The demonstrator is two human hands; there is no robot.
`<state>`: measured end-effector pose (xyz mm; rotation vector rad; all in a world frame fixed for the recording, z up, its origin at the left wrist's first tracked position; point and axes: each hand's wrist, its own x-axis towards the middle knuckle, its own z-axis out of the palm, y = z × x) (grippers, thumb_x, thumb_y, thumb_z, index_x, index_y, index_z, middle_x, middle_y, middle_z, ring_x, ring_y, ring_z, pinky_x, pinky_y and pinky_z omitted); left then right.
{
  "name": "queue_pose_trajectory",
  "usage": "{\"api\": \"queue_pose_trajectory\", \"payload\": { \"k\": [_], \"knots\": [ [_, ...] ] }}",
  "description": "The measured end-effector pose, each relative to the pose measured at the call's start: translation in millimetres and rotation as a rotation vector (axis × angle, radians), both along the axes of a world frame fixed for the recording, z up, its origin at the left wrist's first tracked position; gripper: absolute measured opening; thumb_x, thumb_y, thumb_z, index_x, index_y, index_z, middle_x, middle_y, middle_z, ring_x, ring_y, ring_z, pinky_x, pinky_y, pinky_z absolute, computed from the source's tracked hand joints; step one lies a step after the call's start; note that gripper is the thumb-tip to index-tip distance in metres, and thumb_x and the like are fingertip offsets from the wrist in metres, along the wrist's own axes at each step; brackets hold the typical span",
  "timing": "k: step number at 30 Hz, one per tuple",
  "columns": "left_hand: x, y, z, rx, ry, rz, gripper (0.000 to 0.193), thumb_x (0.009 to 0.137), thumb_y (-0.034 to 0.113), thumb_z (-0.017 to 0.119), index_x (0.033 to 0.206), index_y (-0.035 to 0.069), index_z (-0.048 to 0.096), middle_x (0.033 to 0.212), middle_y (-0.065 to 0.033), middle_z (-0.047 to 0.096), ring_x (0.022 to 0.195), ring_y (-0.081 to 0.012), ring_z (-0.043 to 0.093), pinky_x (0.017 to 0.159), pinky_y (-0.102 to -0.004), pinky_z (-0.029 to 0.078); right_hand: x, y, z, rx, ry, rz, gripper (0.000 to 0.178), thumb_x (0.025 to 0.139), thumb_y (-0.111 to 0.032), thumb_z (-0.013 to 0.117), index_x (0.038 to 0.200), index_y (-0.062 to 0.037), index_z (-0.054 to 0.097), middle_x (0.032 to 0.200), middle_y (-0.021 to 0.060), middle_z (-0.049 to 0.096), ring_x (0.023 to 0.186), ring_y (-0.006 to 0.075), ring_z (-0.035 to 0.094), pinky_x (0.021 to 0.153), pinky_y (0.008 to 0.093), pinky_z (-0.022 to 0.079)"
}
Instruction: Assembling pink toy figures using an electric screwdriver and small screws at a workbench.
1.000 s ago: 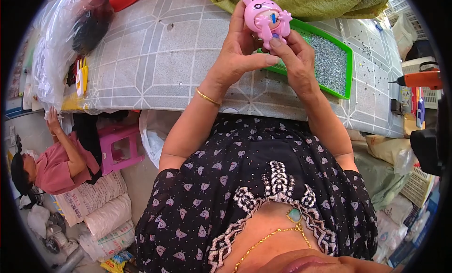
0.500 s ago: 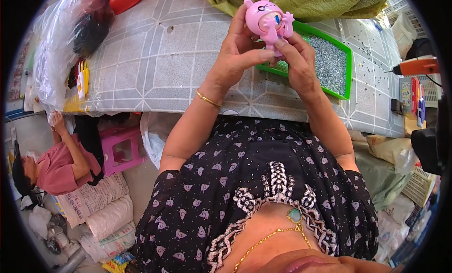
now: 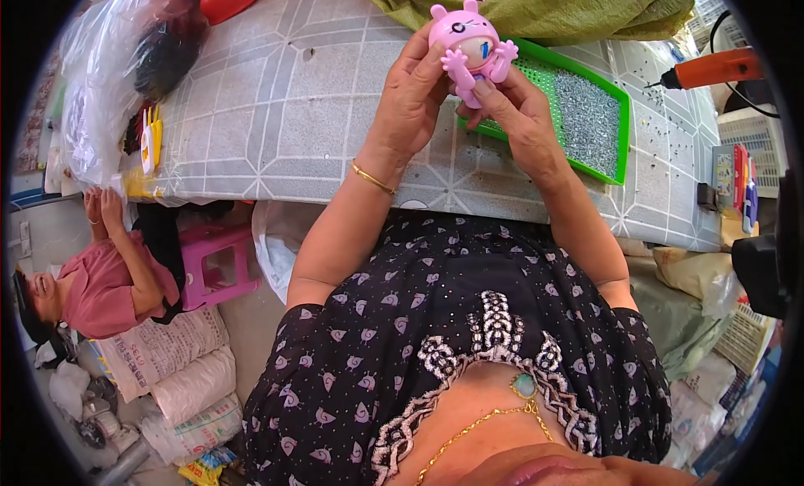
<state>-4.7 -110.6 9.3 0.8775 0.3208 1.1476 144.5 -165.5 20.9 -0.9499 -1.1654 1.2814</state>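
Both hands hold a pink plastic toy figure (image 3: 463,32) over the far middle of the table. It has an eared hood, two raised arms with spread fingers and a blue mark on its pale face. My left hand (image 3: 412,96) wraps the figure's left side, thumb up against its arm. Lower down, my right hand (image 3: 521,117) grips the body, with the thumb on the front. Beneath my right hand lies a shallow green tray (image 3: 621,142) of small silvery screws (image 3: 586,117). The hands hide part of the tray and the figure's lower end.
A green woven sack (image 3: 586,10) with more pink pieces lies at the far edge. An orange electric screwdriver (image 3: 712,69) hangs at the right. Clear plastic bags (image 3: 92,92) stand at the left, near yellow-handled tools (image 3: 151,141). Another person (image 3: 109,276) sits beyond the pink stool (image 3: 218,264).
The toy figure has come slightly nearer and turned, so its arms now spread to both sides. My left thumb has shifted up onto it. The other person's hands have moved together.
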Motion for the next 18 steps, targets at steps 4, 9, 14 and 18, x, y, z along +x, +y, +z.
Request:
{"api": "queue_pose_trajectory", "payload": {
  "k": [4, 9, 14, 18],
  "knots": [
    [-4.9, 4.8, -5.6, 0.0, -0.028, -0.03, 0.049, 0.097, 0.032, 0.055, 0.137, 0.007, 0.044, 0.12, -0.0083, 0.06, 0.102, -0.0169, 0.061, 0.082, -0.0312, 0.054, -0.9, -0.6, 3.1, -0.011, 0.037, 0.051, 0.032, 0.096, -0.023, 0.061, 0.118, -0.0007, 0.058, 0.098, 0.0059, 0.065, 0.084, 0.0124, 0.062, 0.067, 0.0251, 0.05],
    [-4.2, 7.1, -8.3, 0.002, -0.014, -0.025, 0.056, 0.095, 0.039, 0.056, 0.139, 0.007, 0.042, 0.122, -0.0118, 0.06, 0.102, -0.0215, 0.063, 0.075, -0.0329, 0.056, 0.9, 1.3, 1.8, -0.025, 0.065, 0.087, 0.033, 0.095, -0.024, 0.062, 0.117, -0.0006, 0.059, 0.099, 0.0055, 0.065, 0.084, 0.0121, 0.062, 0.067, 0.0249, 0.049],
    [-5.9, 8.0, -10.7, 0.007, -0.006, -0.025, 0.056, 0.094, 0.04, 0.057, 0.138, 0.008, 0.043, 0.122, -0.0124, 0.06, 0.102, -0.0227, 0.063, 0.072, -0.0355, 0.057, 0.9, 0.9, 3.5, -0.057, 0.063, 0.113, 0.032, 0.095, -0.026, 0.063, 0.114, -0.0005, 0.06, 0.099, 0.0048, 0.064, 0.082, 0.012, 0.061, 0.067, 0.0247, 0.049],
    [-6.6, 5.3, -6.8, -0.012, -0.02, -0.036, 0.056, 0.093, 0.039, 0.059, 0.136, 0.007, 0.044, 0.123, -0.0125, 0.06, 0.105, -0.0235, 0.063, 0.079, -0.0375, 0.056, 3.0, 0.2, 5.3, -0.077, 0.081, 0.14, 0.032, 0.095, -0.027, 0.063, 0.112, -0.0004, 0.061, 0.098, 0.0047, 0.064, 0.08, 0.0111, 0.06, 0.067, 0.0246, 0.049]
  ]
}}
